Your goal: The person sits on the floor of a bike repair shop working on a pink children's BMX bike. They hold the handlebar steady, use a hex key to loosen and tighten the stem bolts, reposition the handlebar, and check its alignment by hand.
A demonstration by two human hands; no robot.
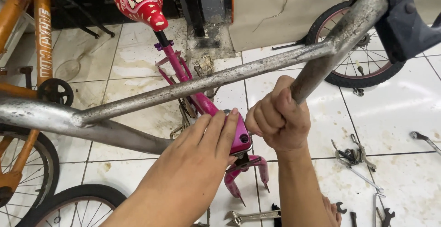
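**Two hands on a bare bicycle frame**

Left of both hands, an orange bicycle frame (42, 39) stands on the white tiled floor (404, 112). The left hand (202, 149) lies released, fingers flat, on the pink child's bicycle frame (197, 99) below the bare grey metal bicycle frame (193, 85). The right hand (275, 117) is clenched round that grey frame's sloping tube. Right of it lie loose wrenches (358, 158).

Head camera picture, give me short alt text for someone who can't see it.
A person's right hand grips a bare grey metal bike frame while the left hand rests flat on a small pink bike frame with a red saddle. Wrenches lie on the white tiled floor.
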